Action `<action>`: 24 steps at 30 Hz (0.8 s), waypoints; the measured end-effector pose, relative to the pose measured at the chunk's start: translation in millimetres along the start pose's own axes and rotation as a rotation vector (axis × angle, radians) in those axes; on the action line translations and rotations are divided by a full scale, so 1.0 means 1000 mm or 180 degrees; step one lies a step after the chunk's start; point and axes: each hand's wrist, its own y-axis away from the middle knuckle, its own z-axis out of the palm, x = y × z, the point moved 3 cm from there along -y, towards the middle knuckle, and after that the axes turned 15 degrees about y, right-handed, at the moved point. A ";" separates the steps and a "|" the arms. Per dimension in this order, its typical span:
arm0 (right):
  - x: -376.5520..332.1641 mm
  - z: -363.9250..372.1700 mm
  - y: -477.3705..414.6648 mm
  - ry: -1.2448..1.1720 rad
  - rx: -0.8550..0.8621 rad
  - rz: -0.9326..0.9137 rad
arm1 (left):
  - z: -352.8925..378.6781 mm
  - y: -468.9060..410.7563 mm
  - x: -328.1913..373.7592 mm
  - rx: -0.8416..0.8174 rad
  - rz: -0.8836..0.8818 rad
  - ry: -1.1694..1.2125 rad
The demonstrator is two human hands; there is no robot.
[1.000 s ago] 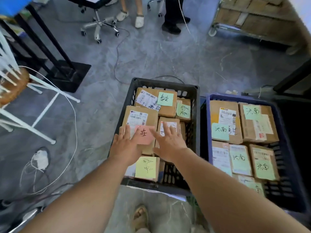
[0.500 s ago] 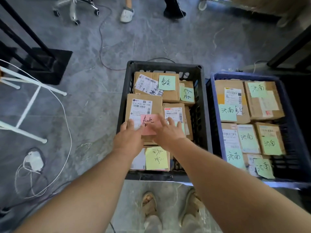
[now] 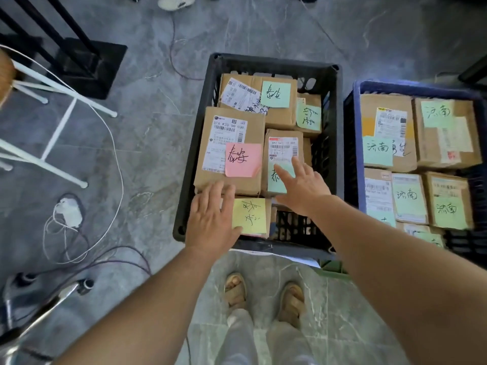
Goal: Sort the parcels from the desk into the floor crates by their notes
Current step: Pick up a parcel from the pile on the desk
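- Large brown cardboard parcel (image 3: 254,130) with a pink sticky note (image 3: 243,159) is inside the black plastic crate (image 3: 274,60) on the floor. It sits on the left side, on top of the other boxes.
- Left hand (image 3: 210,219) is flat with the fingers straight and slightly fanned. The tips are right at the near edge of that parcel and it isn't gripping anything.
- Right hand (image 3: 303,191) is spread out too, palm down. The forefinger lies over the mint-green note (image 3: 274,187) on the narrow brown box (image 3: 283,151) just beside the pink-note parcel. Honestly can't tell if it's pressing down or just hovering.
- Between the two hands, by the crate's near wall, there's a small box with a yellow sticky note (image 3: 249,216).
- Two more boxes with green notes (image 3: 275,94) sit at the back of the black crate.
- Blue plastic crate (image 3: 411,86) is right next to it on the right, packed with brown boxes that all carry green notes.
- Grey stone-look floor all round. A white charger with tangled cable (image 3: 69,210) and white stool legs (image 3: 60,127) are off to the left, and feet in tan sandals (image 3: 235,289) are down below.
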 end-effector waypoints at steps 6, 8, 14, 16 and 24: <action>-0.001 0.011 0.011 0.0073 0.0047 -0.0182 | 0.017 0.015 0.019 0.0271 0.0428 0.0007; 0.005 0.011 0.009 0.0092 0.0102 -0.0211 | 0.020 0.009 0.033 0.0071 0.0483 0.0033; 0.012 0.027 -0.021 0.0186 0.0263 -0.0309 | 0.030 -0.015 0.043 -0.0321 0.0456 0.0030; 0.008 0.036 -0.028 0.0160 0.0258 -0.0275 | 0.033 -0.019 0.037 -0.0353 0.0470 0.0071; 0.009 0.034 -0.022 0.0257 0.0034 -0.0470 | 0.035 -0.012 0.037 -0.0730 0.0247 -0.0134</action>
